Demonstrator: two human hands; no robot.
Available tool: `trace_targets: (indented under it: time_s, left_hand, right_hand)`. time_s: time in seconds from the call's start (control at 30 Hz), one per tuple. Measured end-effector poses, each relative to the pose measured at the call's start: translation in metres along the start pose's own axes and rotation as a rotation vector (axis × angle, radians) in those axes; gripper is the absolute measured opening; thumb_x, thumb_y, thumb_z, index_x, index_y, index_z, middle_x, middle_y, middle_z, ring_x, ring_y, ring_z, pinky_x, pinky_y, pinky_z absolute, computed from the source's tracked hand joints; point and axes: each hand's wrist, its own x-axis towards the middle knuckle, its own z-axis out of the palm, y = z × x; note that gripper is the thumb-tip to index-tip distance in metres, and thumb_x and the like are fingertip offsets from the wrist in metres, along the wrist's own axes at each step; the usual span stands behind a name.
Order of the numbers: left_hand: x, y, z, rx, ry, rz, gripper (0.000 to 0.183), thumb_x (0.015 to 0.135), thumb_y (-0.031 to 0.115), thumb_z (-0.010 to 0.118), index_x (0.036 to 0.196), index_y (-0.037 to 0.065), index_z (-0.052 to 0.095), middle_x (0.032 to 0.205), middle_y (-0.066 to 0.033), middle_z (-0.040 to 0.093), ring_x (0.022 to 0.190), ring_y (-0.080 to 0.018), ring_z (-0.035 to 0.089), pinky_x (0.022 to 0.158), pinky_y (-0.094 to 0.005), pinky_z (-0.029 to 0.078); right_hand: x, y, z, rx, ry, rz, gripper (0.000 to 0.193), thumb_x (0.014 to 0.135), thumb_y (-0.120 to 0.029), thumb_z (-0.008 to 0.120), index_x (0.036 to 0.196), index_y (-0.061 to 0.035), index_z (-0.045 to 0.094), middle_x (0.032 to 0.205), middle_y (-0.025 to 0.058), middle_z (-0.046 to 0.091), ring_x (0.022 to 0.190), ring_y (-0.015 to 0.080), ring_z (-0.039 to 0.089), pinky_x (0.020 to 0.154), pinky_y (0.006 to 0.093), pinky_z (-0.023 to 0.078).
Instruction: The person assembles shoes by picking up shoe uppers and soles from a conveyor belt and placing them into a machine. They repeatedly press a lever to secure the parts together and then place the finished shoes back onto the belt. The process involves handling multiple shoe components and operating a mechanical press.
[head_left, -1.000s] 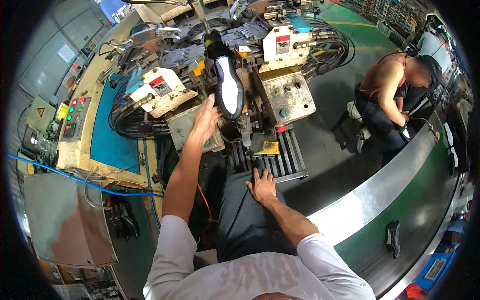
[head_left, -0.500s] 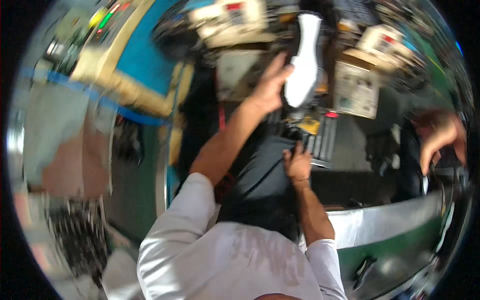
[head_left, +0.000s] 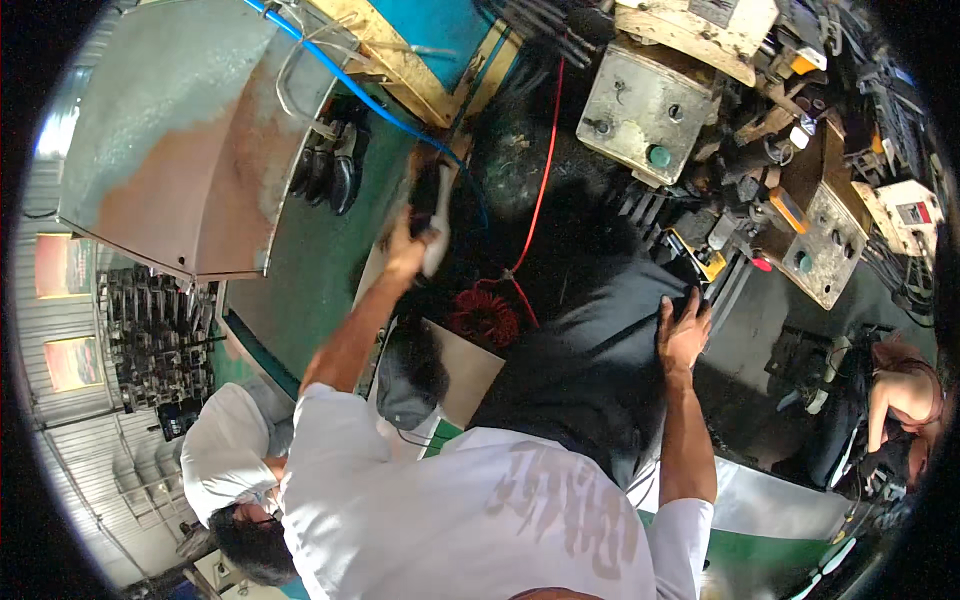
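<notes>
Item one, largest: a curved grey metal panel (head_left: 170,130) with a rusty brown patch, filling ten to eleven o'clock. A blue hose (head_left: 345,85) runs along its upper edge.

Item two: the machine bank (head_left: 740,110) at one to two o'clock, made up of worn cream metal housings with knobs and coloured buttons, dark cables behind.

Item three: the person's dark-trousered lap (head_left: 590,340) at centre, with a red cable (head_left: 540,190) trailing up from it toward twelve o'clock.

Item four: a co-worker in a white shirt (head_left: 225,455) at eight o'clock, bent low; another person (head_left: 900,400) sits at four o'clock.

Item five: a pair of dark shoes (head_left: 330,165) on the green floor at eleven o'clock.

Item six: the left hand (head_left: 408,250), arm stretched toward eleven o'clock, fingers wrapped round a shoe (head_left: 432,215) with a dark upper and white sole, held upright just left of the red cable.

Item seven: the right hand (head_left: 683,330) at three o'clock of centre, fingers spread flat on the knee, holding nothing.
</notes>
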Motion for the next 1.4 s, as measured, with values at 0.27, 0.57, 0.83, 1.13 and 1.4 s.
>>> trace_targets:
  time_s: [0.27, 0.57, 0.83, 1.13, 1.4]
  left_hand:
    - [0.126, -0.064, -0.054, 1.028, 0.076, 0.109, 0.099, 0.097, 0.006, 0.066, 0.175, 0.032, 0.012, 0.176, -0.0292, 0.017, 0.147, -0.0547, 0.043, 0.105, -0.0700, 0.053]
    - [0.185, -0.091, -0.064, 1.190, 0.027, 0.138, 0.092, 0.102, 0.008, 0.060, 0.175, 0.028, 0.007, 0.176, -0.0263, 0.018, 0.138, -0.0520, 0.057, 0.091, -0.0533, 0.064]
    - [0.173, 0.017, -0.027, 1.270, -0.350, 0.413, 0.039, 0.101, 0.014, 0.061, 0.139, 0.006, 0.060, 0.134, -0.0252, 0.067, 0.114, -0.0424, 0.071, 0.090, -0.0507, 0.060]
    - [-0.093, 0.143, 0.192, 0.215, -0.556, 1.028, 0.046, 0.104, 0.013, 0.062, 0.148, 0.001, 0.060, 0.153, -0.0292, 0.054, 0.142, -0.0466, 0.051, 0.119, -0.0496, 0.042]
    - [-0.167, 0.153, 0.280, 0.513, -0.417, 1.182, 0.050, 0.103, 0.021, 0.066, 0.152, 0.013, 0.061, 0.162, -0.0374, 0.036, 0.147, -0.0536, 0.039, 0.118, -0.0598, 0.039]
  right_hand:
    - [0.006, -0.017, -0.009, -0.052, 0.006, -0.038, 0.076, 0.103, -0.060, 0.063, 0.160, -0.0109, 0.049, 0.150, 0.0328, 0.052, 0.138, 0.0519, 0.051, 0.117, 0.0584, 0.042]
    - [0.016, -0.024, -0.012, -0.081, -0.059, 0.021, 0.080, 0.103, -0.064, 0.061, 0.162, -0.0120, 0.047, 0.159, 0.0319, 0.045, 0.144, 0.0538, 0.045, 0.121, 0.0599, 0.037]
    - [0.017, -0.013, 0.012, -0.029, -0.011, -0.045, 0.085, 0.102, -0.065, 0.061, 0.162, -0.0068, 0.045, 0.157, 0.0353, 0.048, 0.144, 0.0537, 0.047, 0.121, 0.0591, 0.038]
    - [-0.025, -0.010, -0.033, 0.185, -0.079, 0.001, 0.064, 0.102, -0.045, 0.065, 0.149, -0.0010, 0.057, 0.155, 0.0295, 0.053, 0.143, 0.0456, 0.052, 0.119, 0.0519, 0.045]
    - [-0.246, 0.164, -0.041, 0.545, 0.565, 0.491, 0.033, 0.095, -0.013, 0.067, 0.124, 0.0015, 0.072, 0.116, 0.0234, 0.075, 0.106, 0.0391, 0.075, 0.093, 0.0476, 0.060]
